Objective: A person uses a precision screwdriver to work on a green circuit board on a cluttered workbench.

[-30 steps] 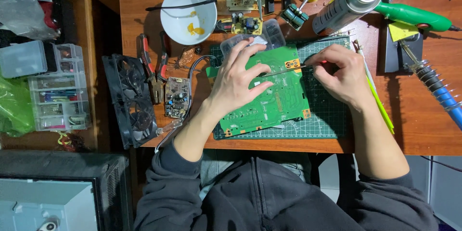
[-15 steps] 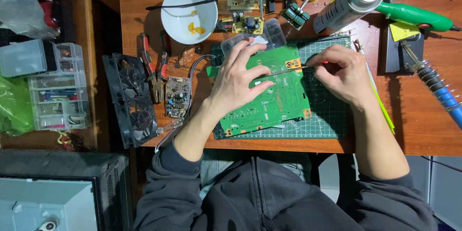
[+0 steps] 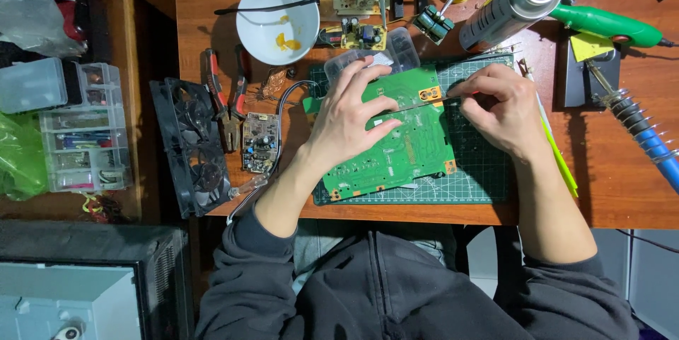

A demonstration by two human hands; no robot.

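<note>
Two hands worked a green circuit board point(image 3: 403, 138) on a green cutting mat point(image 3: 481, 170) at a wooden bench point(image 3: 622, 184).

The left hand point(image 3: 350, 117) lay flat on the board, fingers spread, its grip closed on nothing. The right hand point(image 3: 498, 103) pinched a thin metal probe point(image 3: 417, 106) in a narrow grip, tip over the board. A silver spray can point(image 3: 513, 6) lay behind, beside a yellow sticky note point(image 3: 590, 46).
</note>
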